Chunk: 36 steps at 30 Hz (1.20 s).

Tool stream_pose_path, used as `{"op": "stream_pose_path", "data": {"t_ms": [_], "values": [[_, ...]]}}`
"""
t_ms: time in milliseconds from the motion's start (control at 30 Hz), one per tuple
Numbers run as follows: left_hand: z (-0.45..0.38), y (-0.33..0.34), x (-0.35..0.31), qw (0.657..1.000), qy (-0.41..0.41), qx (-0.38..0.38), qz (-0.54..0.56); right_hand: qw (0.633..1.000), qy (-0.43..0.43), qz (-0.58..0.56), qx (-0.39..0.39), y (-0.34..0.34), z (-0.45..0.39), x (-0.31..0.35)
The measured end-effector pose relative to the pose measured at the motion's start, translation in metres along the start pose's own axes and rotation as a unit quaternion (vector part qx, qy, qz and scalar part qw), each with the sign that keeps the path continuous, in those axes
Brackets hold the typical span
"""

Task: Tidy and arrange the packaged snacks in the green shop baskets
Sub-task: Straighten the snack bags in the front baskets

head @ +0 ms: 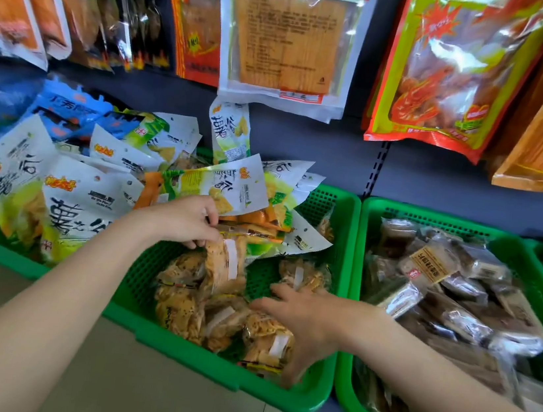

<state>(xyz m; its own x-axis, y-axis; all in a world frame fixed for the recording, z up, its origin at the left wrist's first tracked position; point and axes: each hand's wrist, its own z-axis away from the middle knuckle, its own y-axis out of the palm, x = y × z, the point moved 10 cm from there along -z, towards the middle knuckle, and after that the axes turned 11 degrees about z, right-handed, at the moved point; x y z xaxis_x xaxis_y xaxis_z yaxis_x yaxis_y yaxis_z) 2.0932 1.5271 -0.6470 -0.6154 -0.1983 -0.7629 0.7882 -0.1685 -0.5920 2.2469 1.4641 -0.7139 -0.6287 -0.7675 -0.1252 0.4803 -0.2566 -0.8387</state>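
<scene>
White packets [67,199] are heaped left of the left grip [188,221], which pinches the top of a clear cracker bag [225,269] standing in the middle basket [303,400]. More cracker bags [180,311] lie below it. The right grip [303,317], fingers spread, rests on them. To its right, brown bars [451,298] fill the next basket [352,396].

Hanging bags above, pale floor below

Large snack bags hang on a grey back panel [439,179]: a clear bag [286,40] at centre, a red-and-green prawn bag [454,67] to its right, black bags [130,7] far left. A beige tiled floor [84,381] lies nearest.
</scene>
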Motion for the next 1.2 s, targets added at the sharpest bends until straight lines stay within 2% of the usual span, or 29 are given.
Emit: {"op": "stream_pose_path", "data": {"t_ms": [100,167,333,400,467,567,600,633,700,767,867,900,933,1000,1033,1067,1100,1133,1200], "values": [[0.004,0.002,0.005,1.0,-0.014,0.002,0.018,0.995,0.029,0.031,-0.094,-0.016,-0.011,-0.004],[0.005,0.003,0.004,0.998,-0.009,-0.006,0.062,0.982,0.082,0.028,-0.168,-0.032,-0.011,-0.027],[0.004,-0.013,-0.003,0.982,0.014,-0.051,0.183,0.914,0.223,-0.063,-0.334,-0.078,0.024,-0.106],[0.004,-0.007,-0.004,0.982,0.01,-0.011,0.189,0.871,0.272,-0.094,-0.399,-0.087,0.042,-0.133],[0.004,0.015,0.0,0.986,-0.016,0.068,0.152,0.828,0.31,-0.155,-0.441,-0.085,0.056,-0.158],[0.001,0.046,0.009,0.984,-0.045,0.15,0.084,0.781,0.343,-0.254,-0.455,-0.07,0.062,-0.185],[-0.006,0.047,0.01,0.987,-0.035,0.141,0.064,0.768,0.354,-0.272,-0.459,-0.066,0.064,-0.19],[-0.015,0.039,0.009,0.994,-0.01,0.102,0.039,0.755,0.366,-0.283,-0.465,-0.062,0.067,-0.193],[-0.028,0.01,-0.002,0.997,0.063,-0.032,0.008,0.739,0.38,-0.287,-0.478,-0.059,0.071,-0.193],[-0.027,-0.012,-0.012,0.982,0.129,-0.136,0.007,0.746,0.368,-0.263,-0.489,-0.067,0.067,-0.188],[-0.025,-0.012,-0.02,0.961,0.187,-0.197,-0.045,0.771,0.337,-0.17,-0.513,-0.089,0.043,-0.177],[-0.025,-0.009,-0.02,0.957,0.198,-0.206,-0.051,0.787,0.337,-0.128,-0.5,-0.093,0.028,-0.176],[-0.026,-0.007,-0.018,0.957,0.202,-0.204,-0.05,0.816,0.353,-0.083,-0.45,-0.092,0.008,-0.177],[-0.03,-0.002,-0.013,0.963,0.196,-0.176,-0.05,0.875,0.396,-0.035,-0.275,-0.074,-0.031,-0.185],[-0.03,-0.002,-0.01,0.967,0.19,-0.16,-0.056,0.888,0.405,-0.049,-0.212,-0.064,-0.041,-0.184],[-0.029,-0.006,-0.008,0.968,0.188,-0.152,-0.061,0.89,0.406,-0.079,-0.189,-0.06,-0.045,-0.181],[-0.028,-0.01,-0.005,0.97,0.183,-0.147,-0.064,0.89,0.396,-0.103,-0.199,-0.061,-0.046,-0.173],[-0.026,-0.015,-0.002,0.972,0.177,-0.144,-0.064,0.89,0.369,-0.114,-0.243,-0.069,-0.044,-0.162],[-0.025,-0.021,0.008,0.978,0.155,-0.121,-0.07,0.903,0.269,-0.139,-0.304,-0.082,-0.045,-0.134]]}}
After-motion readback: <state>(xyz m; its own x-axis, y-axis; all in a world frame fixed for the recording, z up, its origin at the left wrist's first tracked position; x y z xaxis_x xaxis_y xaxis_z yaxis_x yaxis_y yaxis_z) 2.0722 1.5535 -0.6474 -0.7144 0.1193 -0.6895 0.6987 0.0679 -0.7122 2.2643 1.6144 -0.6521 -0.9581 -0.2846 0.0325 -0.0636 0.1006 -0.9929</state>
